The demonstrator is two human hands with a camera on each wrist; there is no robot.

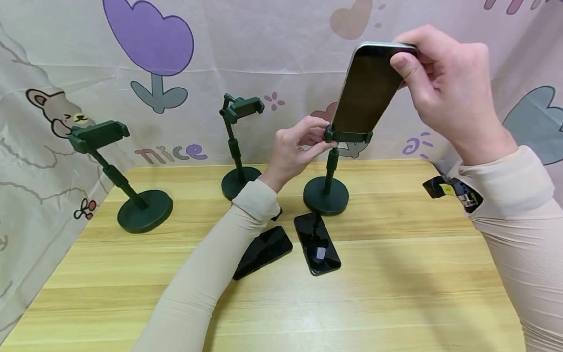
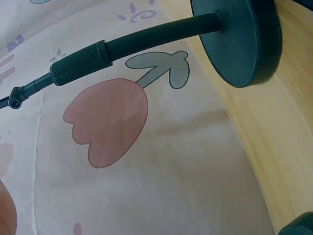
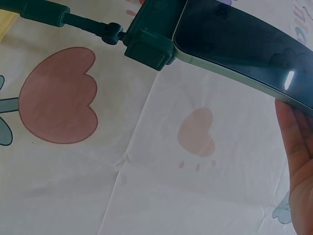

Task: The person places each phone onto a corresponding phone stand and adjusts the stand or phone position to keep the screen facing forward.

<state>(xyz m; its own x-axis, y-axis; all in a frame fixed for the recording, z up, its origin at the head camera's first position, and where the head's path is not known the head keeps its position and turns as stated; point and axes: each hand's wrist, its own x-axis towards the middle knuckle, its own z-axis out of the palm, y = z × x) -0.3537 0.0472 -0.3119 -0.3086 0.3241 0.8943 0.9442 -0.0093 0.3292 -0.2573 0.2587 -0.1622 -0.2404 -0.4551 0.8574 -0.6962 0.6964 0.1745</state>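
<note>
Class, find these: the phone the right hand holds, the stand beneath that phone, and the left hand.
Held phone [image 1: 369,90], head view: middle of its screen.
Stand [image 1: 333,160], head view: thick section of its pole.
Left hand [image 1: 288,150], head view: middle of the hand.

The stands [image 1: 332,162] were dark green, the near phones [image 1: 316,239] black. Purple and pink flowers [image 1: 154,41] patterned the far cloth [image 1: 255,49].

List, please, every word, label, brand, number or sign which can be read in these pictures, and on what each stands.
"nice": on the patterned cloth behind the table.
Too small to read: the yellow label on the black device by the right sleeve.
Cut off, unreadable: a mark at the cloth's left edge, head view.
None readable: on the raised phone, the phones on the table or the green stands.
</note>
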